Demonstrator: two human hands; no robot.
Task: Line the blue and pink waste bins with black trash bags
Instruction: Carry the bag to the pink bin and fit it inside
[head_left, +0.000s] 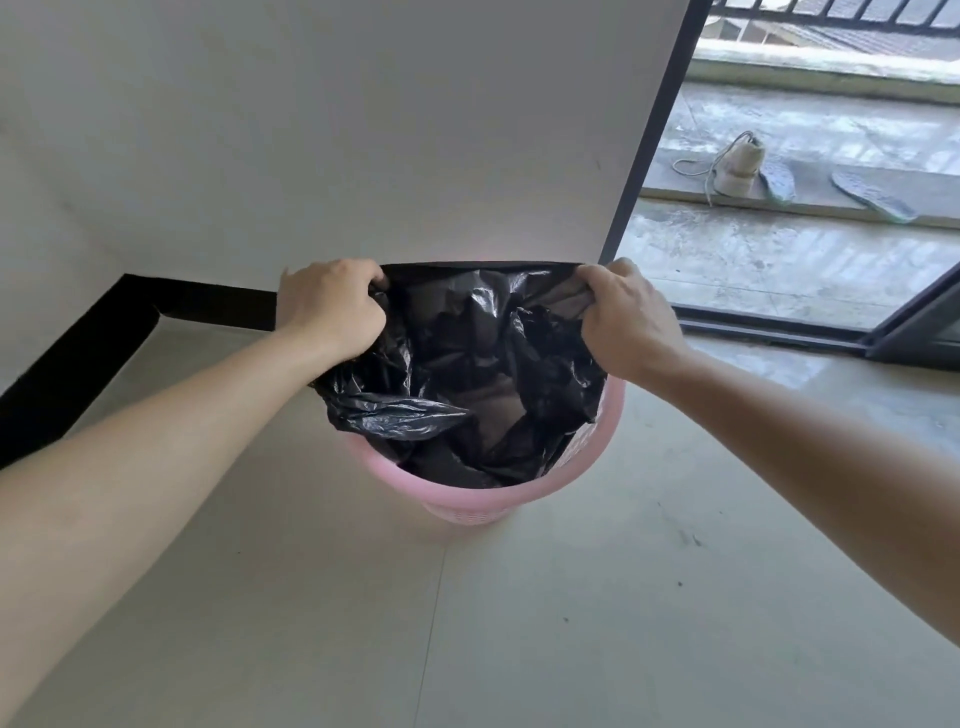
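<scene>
A pink waste bin (467, 501) stands on the floor against a white wall. A black trash bag (467, 364) hangs down into it, its mouth pulled wide above the rim. My left hand (330, 306) grips the bag's upper left edge. My right hand (626, 322) grips the upper right edge. The far edge of the bag is stretched taut between both hands. The near edge sags crumpled over the bin's left rim. The blue bin is out of view.
The white wall (363, 130) with a black skirting (104, 358) rises right behind the bin. A dark door frame (649, 135) opens to a balcony at the right, where a shoe (740, 163) and insoles (872, 197) lie. Pale floor tiles (467, 623) stretch toward me.
</scene>
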